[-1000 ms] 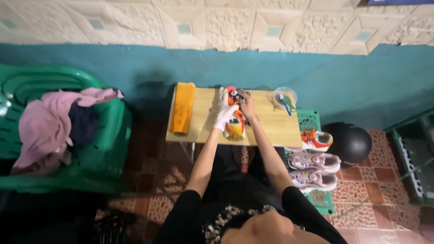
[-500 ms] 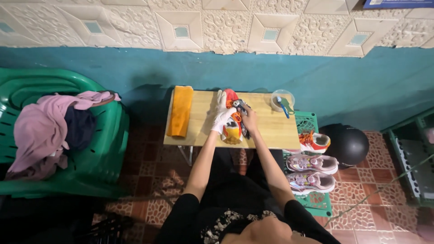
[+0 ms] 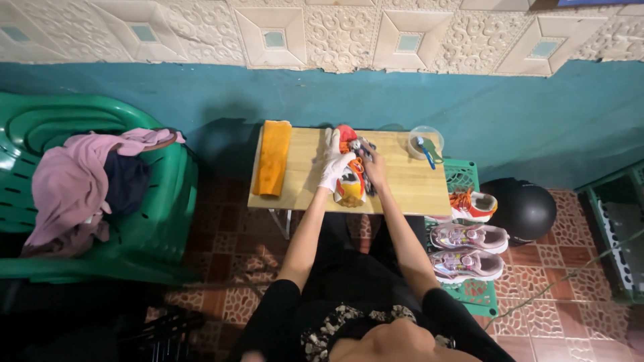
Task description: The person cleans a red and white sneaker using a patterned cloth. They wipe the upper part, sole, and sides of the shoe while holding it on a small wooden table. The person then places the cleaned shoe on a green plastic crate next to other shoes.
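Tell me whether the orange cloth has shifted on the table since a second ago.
No. The orange cloth lies along the wooden table's left edge as before; only the camera moved.

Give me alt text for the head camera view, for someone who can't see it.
A seated person's gloved left hand and bare right hand hold an orange and white shoe on a small wooden table, beside a folded orange cloth.

Shoe (image 3: 350, 175), centre frame: orange, white and yellow. Left hand (image 3: 333, 165): white glove. Folded cloth (image 3: 272, 157): orange-yellow. Table (image 3: 409, 188): pale wood. Chair (image 3: 157, 221), left: green, bearing pink and dark garments (image 3: 74, 181). Wall (image 3: 322, 33), upper frame: cream embossed square tiles above a teal band. Floor (image 3: 570, 295): red-brown patterned tiles. Shoe pair (image 3: 466, 249), right: pink. Helmet (image 3: 526, 209): black.
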